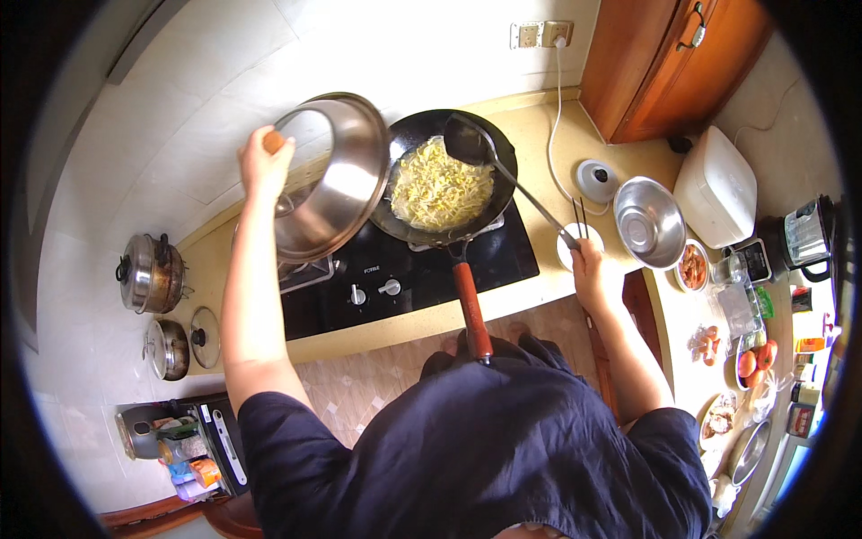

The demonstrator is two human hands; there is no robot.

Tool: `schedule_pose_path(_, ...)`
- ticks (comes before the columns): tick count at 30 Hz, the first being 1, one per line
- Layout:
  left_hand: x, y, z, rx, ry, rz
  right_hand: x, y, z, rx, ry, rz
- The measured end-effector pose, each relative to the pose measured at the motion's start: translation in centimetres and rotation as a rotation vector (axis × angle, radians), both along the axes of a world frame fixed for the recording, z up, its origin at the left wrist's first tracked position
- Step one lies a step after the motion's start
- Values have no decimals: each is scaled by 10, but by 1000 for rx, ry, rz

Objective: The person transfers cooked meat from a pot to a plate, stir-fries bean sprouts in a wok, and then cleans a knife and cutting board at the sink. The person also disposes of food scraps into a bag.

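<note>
My left hand (264, 164) grips the wooden knob (273, 141) of a domed wok lid (350, 182), metal with a glass centre. The lid is tilted on edge, to the left of the wok. In the black wok (502, 195) on the right burner lies a mass of yellow bean sprouts (441, 188). Its red-brown wooden handle (471, 310) points toward my body. My right hand (590, 273) is closed around the handle end of a metal wok spatula (532, 195). The spatula's dark blade (467, 140) is over the wok's upper right, at the sprouts' edge.
Right of the black gas hob (404, 269) stand a white bowl (569, 250) with chopsticks, a steel bowl (650, 222) and a white bin (717, 185). Tomatoes (757, 360) and eggs (709, 345) sit farther right. Lidded pots (151, 273) stand at the left.
</note>
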State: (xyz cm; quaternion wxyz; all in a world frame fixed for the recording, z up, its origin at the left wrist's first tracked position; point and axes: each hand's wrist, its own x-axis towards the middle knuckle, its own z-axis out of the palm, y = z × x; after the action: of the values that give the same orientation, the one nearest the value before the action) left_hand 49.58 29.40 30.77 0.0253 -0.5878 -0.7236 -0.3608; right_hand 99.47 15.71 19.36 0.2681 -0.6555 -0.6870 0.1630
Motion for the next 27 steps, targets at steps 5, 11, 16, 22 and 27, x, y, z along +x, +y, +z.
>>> schedule_pose_path(5, 83, 27, -32, -87, 55, -68, 22, -15, 1, -197, 829, -117)
schedule_pose_path(11, 180, 39, -55, -148, 77, -121, 84, -37, -2, -284, 960, -399)
schedule_pose_path(16, 193, 53, -81, -107, 124, -166, 125, -55, -23, -259, 933, -544)
schedule_pose_path(22, 198, 58, -95, -120, 153, -185, 152, -61, -51, -227, 1011, -670)
schedule_pose_path(27, 196, 50, -94, -169, 184, -179, 158, -48, -67, -256, 1074, -735)
